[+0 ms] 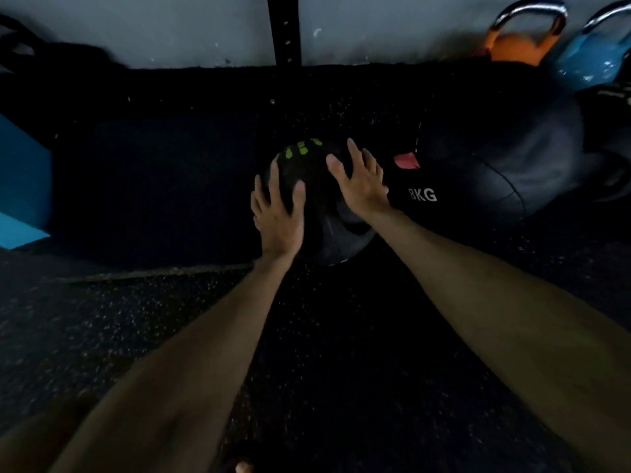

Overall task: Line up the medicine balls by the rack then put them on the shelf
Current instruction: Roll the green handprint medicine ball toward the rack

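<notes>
Two bare forearms closest to camera, reaching forward and down over the speckled rubber floor [341, 336]. Left hand [278, 213] and right hand [362, 180] both flat on the small black medicine ball [314, 169] with green marks. Left fingers [273, 179] spread and straight, lying on the ball's left flank. Right fingers [355, 153] also spread, on its right upper side. Neither hand is curled round it; contact is by palms and fingers only.

Ball sits on the floor between the two sets of fingers, green marks just beyond the fingertips. A dark rounded mass just under the heels of the hands: cannot tell whether it's the same ball's lower half or something else. Big 8KG ball [478, 172] touches or nearly touches the right hand's outer edge, extending to the right. Rack upright [283, 29] well beyond the fingertips, against the wall. Orange kettlebell [515, 46] and blue kettlebell [594, 59] far right of the fingers, blue box [20, 186] far left.

Judged step: placing or nudging the small ball into line beside the 8KG one. To do it well, press evenly from both sides so it doesn't roll off, settle it snug against its neighbour, and release only once it sits still.
</notes>
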Demonstrator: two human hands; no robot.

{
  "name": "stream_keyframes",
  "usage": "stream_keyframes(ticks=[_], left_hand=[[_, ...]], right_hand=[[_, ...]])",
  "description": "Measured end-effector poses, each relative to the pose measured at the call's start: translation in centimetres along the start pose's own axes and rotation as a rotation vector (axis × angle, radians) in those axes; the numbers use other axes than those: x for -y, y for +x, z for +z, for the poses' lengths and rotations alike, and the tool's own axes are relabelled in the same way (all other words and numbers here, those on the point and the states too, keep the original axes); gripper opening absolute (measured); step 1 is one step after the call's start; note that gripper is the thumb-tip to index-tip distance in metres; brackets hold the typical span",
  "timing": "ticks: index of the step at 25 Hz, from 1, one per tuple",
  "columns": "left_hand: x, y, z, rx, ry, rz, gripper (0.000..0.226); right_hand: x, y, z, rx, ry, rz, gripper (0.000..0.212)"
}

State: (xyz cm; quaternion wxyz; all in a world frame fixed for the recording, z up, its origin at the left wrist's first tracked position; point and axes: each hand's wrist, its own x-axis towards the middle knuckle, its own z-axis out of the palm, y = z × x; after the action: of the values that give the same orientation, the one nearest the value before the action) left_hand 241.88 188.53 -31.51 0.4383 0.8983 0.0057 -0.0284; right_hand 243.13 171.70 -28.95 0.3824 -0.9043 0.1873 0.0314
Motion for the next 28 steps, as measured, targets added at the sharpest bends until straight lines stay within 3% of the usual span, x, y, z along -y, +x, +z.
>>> stream_keyframes(ticks=[6,11,14,19,25,28], left_hand=[[-1.7,7.8,0.2,0.134,-0.025,-0.061,0.071],[-2.6,14.3,-0.9,0.291,-0.088,-0.191,0.071],[-2.2,16.3,-2.3,0.321,-0.100,-0.285,0.076],[1.0,20.5,-2.7,0.303,-0.271,-0.464,0.121],[2.1,22.8,-0.5,0.211,-0.359,-0.582,0.120],[-0.6,22.7,-0.1,0.202,-0.303,-0.596,0.122]], right_hand=[[2.3,5.3,-0.3,-0.027,0.010,0.183,0.076],[1.7,-0.4,3.8,-0.130,-0.141,-0.003,0.079],[3.0,1.2,5.4,-0.153,-0.269,-0.066,0.083],[5.3,7.4,4.6,-0.142,-0.344,-0.185,0.076],[4.8,10.7,5.5,-0.414,-0.312,-0.306,0.056],[3.6,10.8,4.3,-0.408,-0.233,-0.258,0.055]])
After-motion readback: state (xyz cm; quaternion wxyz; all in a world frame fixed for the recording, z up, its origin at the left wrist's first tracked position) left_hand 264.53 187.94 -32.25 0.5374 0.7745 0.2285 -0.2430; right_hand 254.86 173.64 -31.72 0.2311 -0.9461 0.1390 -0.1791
